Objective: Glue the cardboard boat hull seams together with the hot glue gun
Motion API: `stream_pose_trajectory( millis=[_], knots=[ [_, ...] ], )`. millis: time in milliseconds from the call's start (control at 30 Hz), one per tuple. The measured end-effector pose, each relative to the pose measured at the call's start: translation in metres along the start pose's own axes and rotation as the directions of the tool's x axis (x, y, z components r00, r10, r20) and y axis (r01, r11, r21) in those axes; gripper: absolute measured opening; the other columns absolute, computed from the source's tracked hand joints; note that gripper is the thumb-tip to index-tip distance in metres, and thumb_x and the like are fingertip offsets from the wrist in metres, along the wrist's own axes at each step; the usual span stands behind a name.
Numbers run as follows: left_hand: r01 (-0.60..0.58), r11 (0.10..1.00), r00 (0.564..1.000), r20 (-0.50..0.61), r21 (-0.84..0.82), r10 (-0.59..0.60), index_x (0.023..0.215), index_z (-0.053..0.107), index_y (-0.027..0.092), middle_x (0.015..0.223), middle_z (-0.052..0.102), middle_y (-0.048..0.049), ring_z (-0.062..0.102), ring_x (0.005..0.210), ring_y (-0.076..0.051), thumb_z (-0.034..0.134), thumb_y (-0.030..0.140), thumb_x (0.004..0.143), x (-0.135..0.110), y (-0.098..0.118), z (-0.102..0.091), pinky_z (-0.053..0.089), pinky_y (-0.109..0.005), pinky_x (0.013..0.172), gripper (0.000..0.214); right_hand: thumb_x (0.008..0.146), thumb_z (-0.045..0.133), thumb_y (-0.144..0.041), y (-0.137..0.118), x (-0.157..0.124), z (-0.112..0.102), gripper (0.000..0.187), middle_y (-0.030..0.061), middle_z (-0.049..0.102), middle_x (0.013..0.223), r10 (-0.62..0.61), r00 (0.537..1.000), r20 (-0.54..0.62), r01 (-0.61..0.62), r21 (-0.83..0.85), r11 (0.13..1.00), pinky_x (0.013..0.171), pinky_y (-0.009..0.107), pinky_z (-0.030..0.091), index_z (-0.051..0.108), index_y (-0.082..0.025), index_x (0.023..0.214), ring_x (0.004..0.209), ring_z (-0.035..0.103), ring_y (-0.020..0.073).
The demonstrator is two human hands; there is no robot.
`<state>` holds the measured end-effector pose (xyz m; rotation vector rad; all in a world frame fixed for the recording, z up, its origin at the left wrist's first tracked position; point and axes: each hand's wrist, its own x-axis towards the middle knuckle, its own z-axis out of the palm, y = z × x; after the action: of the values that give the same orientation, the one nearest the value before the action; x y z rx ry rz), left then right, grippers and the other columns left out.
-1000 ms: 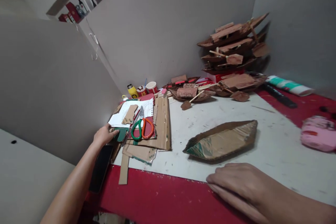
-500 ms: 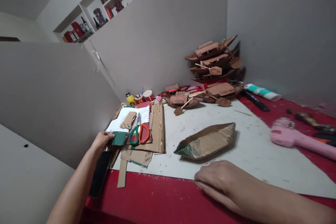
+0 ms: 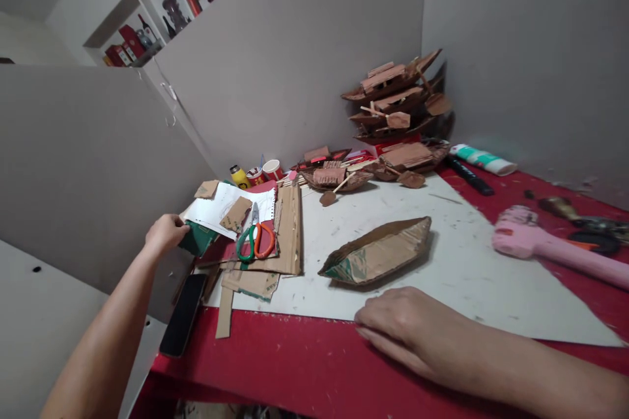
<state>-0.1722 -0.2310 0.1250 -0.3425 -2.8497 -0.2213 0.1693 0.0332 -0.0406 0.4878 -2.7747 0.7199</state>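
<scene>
My left hand (image 3: 165, 233) is closed on the edge of a green piece of card (image 3: 197, 239) at the left of a pile of cardboard sheets (image 3: 289, 236) and white paper (image 3: 216, 208). The near corner of that pile is lifted off the table. Green-and-orange scissors (image 3: 254, 242) lie on the pile. My right hand (image 3: 400, 327) rests flat, palm down, on the table's red front strip, holding nothing. Just beyond it sits a brown cardboard boat hull (image 3: 377, 253) on the white mat (image 3: 466, 275).
A black phone (image 3: 183, 323) lies at the table's left front corner. Finished cardboard boats (image 3: 397, 99) are stacked in the back corner, with cups (image 3: 271, 169) and a yellow bottle (image 3: 238, 176). A pink glue gun (image 3: 545, 242) lies at the right. Grey partition walls enclose the table.
My left hand has pulled the green card leftward and lifted it, raising that side of the paper pile. The camera view swung slightly. My right hand has stayed put.
</scene>
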Motion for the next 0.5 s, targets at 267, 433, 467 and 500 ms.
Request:
stream_pose_trajectory(
  millis=[267,433,467,500],
  knots=[
    [-0.074,0.956,0.997,-0.017,0.283,0.082,0.095,0.068,0.017,0.099,0.070,-0.0178,0.065,0.092,-0.035,0.052,0.031,0.078,-0.028,0.007,0.014,0.048,-0.041,0.073,0.027,0.097,0.031,-0.027,0.001,0.003,0.001,0.032,0.0024,0.062,0.072,0.020,0.997,0.071,-0.017,-0.032,0.999,0.060,0.027,0.033,0.053,-0.019,0.075,0.062,0.056,0.0135],
    [-0.340,0.904,0.933,-0.025,0.259,0.358,0.116,0.059,0.020,0.119,0.064,-0.0124,0.061,0.104,-0.027,0.039,0.036,0.090,-0.078,0.032,0.040,0.048,-0.037,0.084,0.037,0.097,0.030,-0.027,-0.002,0.002,-0.003,0.032,0.0024,0.062,0.073,0.034,0.995,0.089,-0.030,-0.040,0.999,0.061,0.027,0.034,0.053,-0.019,0.075,0.064,0.056,0.0134],
    [-0.419,0.876,0.902,0.000,0.240,0.431,0.118,0.058,0.022,0.123,0.062,-0.0094,0.060,0.108,-0.024,0.041,0.037,0.090,-0.090,0.041,0.048,0.047,-0.034,0.088,0.036,0.097,0.031,-0.027,-0.002,0.002,-0.003,0.032,0.0026,0.063,0.073,0.037,0.995,0.094,-0.033,-0.044,0.998,0.061,0.027,0.034,0.053,-0.019,0.075,0.064,0.056,0.0135],
    [-0.527,0.822,0.846,0.043,0.216,0.531,0.118,0.059,0.023,0.125,0.062,-0.0076,0.058,0.111,-0.022,0.044,0.037,0.089,-0.102,0.051,0.056,0.046,-0.032,0.092,0.035,0.097,0.032,-0.026,-0.003,0.003,-0.004,0.031,0.0028,0.063,0.073,0.040,0.994,0.097,-0.035,-0.048,0.998,0.061,0.027,0.034,0.054,-0.019,0.076,0.064,0.056,0.0136]
  ],
)
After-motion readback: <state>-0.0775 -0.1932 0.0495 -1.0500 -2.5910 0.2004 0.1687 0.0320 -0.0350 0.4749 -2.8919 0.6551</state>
